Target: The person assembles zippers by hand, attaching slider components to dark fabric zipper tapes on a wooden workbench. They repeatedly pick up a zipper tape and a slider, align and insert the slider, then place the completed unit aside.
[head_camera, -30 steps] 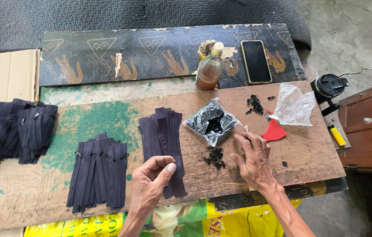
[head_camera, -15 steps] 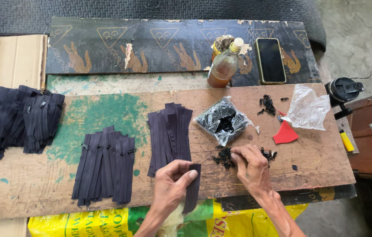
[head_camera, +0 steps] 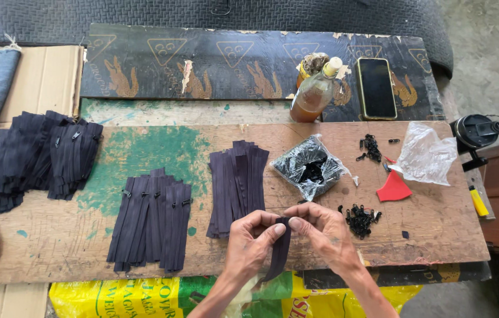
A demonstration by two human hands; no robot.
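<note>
Both hands met at the near edge of the counter (head_camera: 426,235). The left hand (head_camera: 248,244) and the right hand (head_camera: 323,232) each pinched the top end of one dark zipper strip (head_camera: 277,253) between their fingers. The strip hung with its long axis running far to near, the pinched end pointing away. To do this well, I judged, the grip should stay close to the end, so it keeps steady.

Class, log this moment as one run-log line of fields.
left hand: pinches zipper strip top | right hand: at same end | nearby: slider pile, strip stack | surface: wooden board
</note>
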